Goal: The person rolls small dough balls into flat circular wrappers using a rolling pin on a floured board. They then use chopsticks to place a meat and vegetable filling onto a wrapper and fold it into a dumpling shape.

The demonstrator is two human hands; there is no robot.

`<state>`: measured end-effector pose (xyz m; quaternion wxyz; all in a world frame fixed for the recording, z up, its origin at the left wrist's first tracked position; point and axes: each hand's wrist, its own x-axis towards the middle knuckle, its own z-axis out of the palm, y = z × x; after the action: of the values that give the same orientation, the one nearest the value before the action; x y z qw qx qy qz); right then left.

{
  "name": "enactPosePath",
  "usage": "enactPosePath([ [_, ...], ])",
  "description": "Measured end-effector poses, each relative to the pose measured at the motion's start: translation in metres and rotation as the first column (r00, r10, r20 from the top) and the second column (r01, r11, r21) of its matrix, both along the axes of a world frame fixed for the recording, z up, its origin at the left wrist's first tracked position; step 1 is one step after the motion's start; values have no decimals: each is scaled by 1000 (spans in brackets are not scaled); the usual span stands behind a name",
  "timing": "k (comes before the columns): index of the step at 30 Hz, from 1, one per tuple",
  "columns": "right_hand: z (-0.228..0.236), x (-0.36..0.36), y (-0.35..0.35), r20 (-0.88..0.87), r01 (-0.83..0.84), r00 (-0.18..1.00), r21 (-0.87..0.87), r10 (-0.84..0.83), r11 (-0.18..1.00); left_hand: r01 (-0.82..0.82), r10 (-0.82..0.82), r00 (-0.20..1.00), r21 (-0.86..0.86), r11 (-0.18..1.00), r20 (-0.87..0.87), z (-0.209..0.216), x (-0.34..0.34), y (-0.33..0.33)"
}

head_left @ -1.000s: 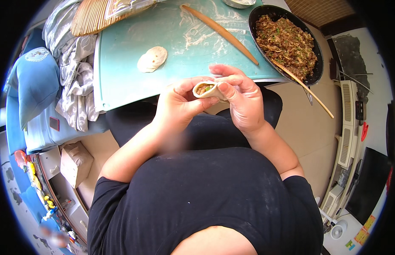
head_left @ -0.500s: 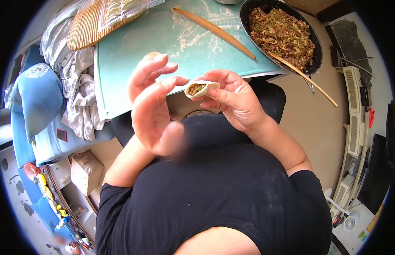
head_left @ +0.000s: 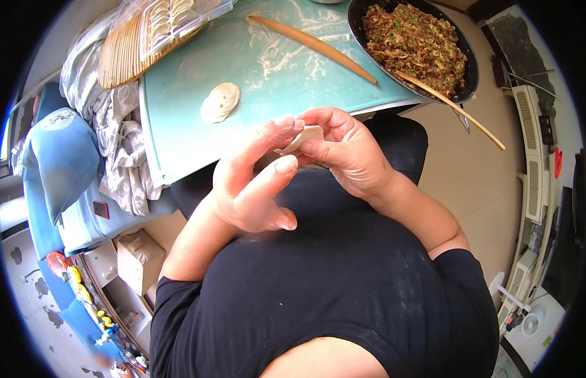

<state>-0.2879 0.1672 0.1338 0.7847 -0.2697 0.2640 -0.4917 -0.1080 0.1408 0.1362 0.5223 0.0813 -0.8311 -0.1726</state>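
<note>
Between the thumb and fingers of my right hand (head_left: 352, 154) is a small folded dumpling (head_left: 310, 135) in pale dough, held just off the table's near edge. My left hand (head_left: 245, 183) is at its left side, fingers stretched and spread. Its upper fingertips are at the dumpling's left end; whether they press on it I cannot tell. The filling inside is hidden from this angle. Beyond my left hand, a few round dough wrappers (head_left: 221, 102) lie overlapping on the green tabletop mat (head_left: 179, 94).
A tapered wooden rolling pin (head_left: 315, 47) lies across the floury mat. At far right, a black pan (head_left: 474, 69) holds brown filling (head_left: 412, 47), with wooden chopsticks (head_left: 460, 107) over its rim. At far left, a clear tray of dumplings (head_left: 170, 22) rests on a slatted mat (head_left: 119, 57).
My left hand has moved right and down, bringing its fingertips to the dumpling and uncovering the wrappers. The filling, visible before at the dumpling's open side, is now out of sight.
</note>
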Motion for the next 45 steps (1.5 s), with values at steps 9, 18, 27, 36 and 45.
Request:
enactPosePath([
  [9, -5, -1, -4, -41, 12, 999, 22, -11, 1000, 44, -45, 999, 74, 996, 7, -10, -2, -9],
  [18, -7, 0, -4, -34, 53, 998, 17, -52, 998, -136, 133, 990, 78, 988, 50, 3, 6, -1],
  [27, -2, 2, -2, 44, 193, 981, -115, -189, 974, -441, 421, 893, 509, 739, 161, 13, 0, 7],
  [36, -9, 10, 0, -134, 279, 912, -490, -388, 826, -348, 327, 931, 680, 646, 165, 10, -6, 12],
  [45, -15, 13, 0, -246, 250, 810, -676, -532, 693, -552, 482, 833, 335, 764, 272, 11, -5, 10],
])
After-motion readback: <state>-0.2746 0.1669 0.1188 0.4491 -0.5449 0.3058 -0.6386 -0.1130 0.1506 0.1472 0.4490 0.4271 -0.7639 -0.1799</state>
